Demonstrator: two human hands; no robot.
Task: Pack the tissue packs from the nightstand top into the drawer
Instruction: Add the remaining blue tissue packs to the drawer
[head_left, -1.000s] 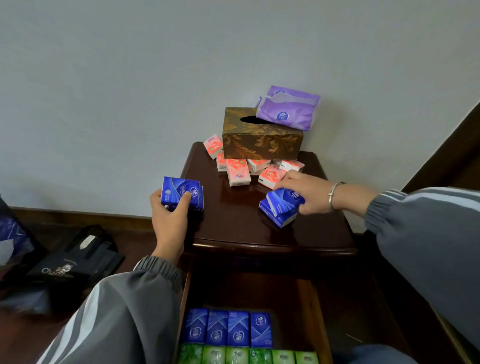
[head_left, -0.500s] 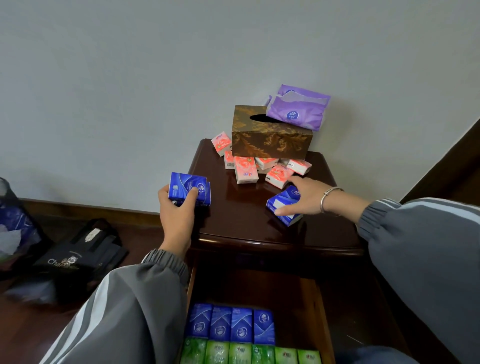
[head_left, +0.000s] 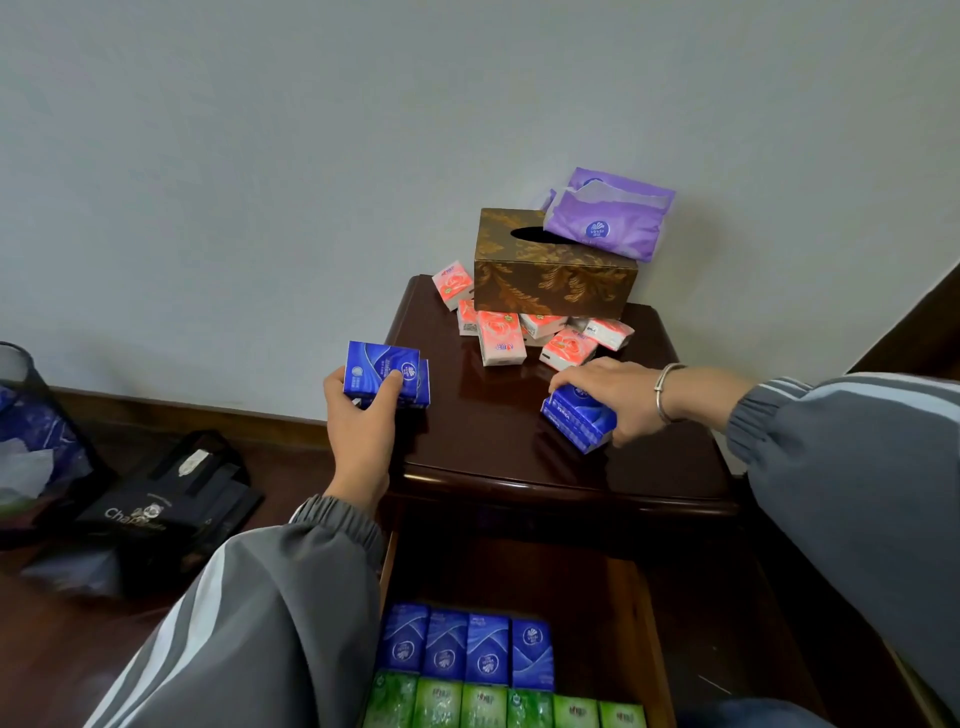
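Two stacks of blue tissue packs are in hand at the nightstand (head_left: 493, 431): the left grip (head_left: 361, 415) wraps the left stack (head_left: 382, 370) at the edge; the right grip (head_left: 618, 395) clasps the right stack (head_left: 574, 422), resting on top. Likely light, soft, slippery-wrapped: squeeze the long sides. Below, the drawer (head_left: 645, 649) stands open.

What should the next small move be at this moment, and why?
Probably lift the stack of blue plastic-wrapped tissue packs off the glossy dark wooden nightstand top toward the open wooden drawer. The right hand has its grip round that stack, the left hand holds other blue packs, and bare drawer floor shows beside the row of blue packs inside.
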